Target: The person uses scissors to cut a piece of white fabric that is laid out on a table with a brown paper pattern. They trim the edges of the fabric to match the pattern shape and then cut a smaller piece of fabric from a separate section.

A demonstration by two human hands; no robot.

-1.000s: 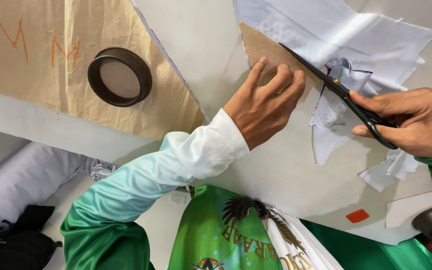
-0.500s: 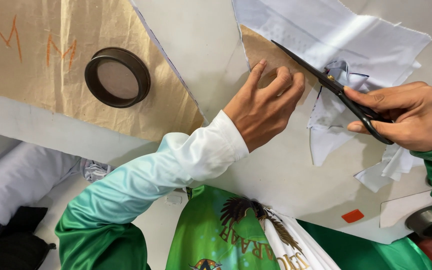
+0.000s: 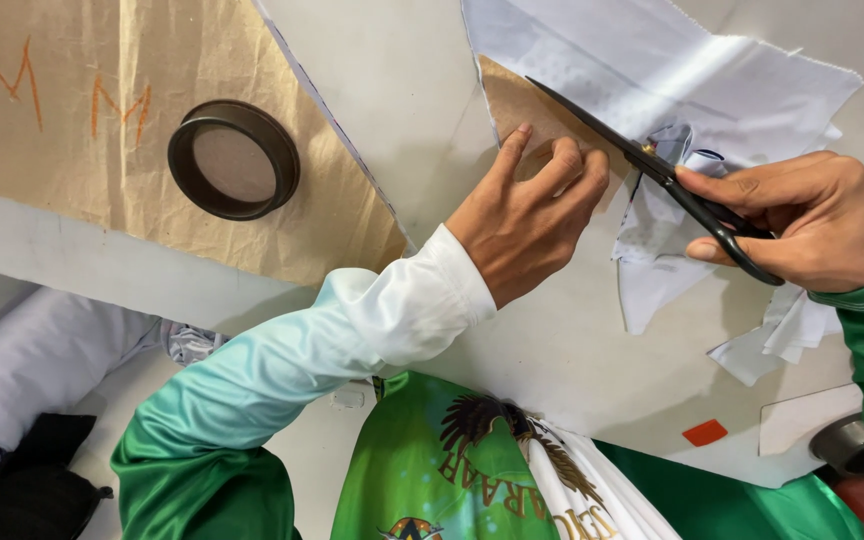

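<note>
Surface: I work on a pale grey desk point(image 3: 402, 90); it fills most of the view.
Below the desk edge: a roll of white cloth point(image 3: 22, 360) and a black bag point(image 3: 22, 490) lie lower down at my left.
Left hand: my left hand point(image 3: 527, 225) lies flat, fingers loosely spread, pressing a brown paper pattern piece point(image 3: 517, 95) down onto the white fabric point(image 3: 672, 70).
Right hand: my right hand point(image 3: 797, 220) is closed around the handles of the black scissors point(image 3: 652, 165), thumb on top.
Scissors: the blades run up and left along the pattern piece's edge, over the white fabric, just beside my left fingertips.
Around: a big brown paper sheet point(image 3: 72, 130) with orange marks lies at the left, with a dark round ring point(image 3: 234, 160) resting on it.
Scraps: white offcuts point(image 3: 782, 335) lie under my right wrist; a small orange patch point(image 3: 704, 432) sits near the desk edge.
In the way: my left hand covers the lower part of the pattern piece.
</note>
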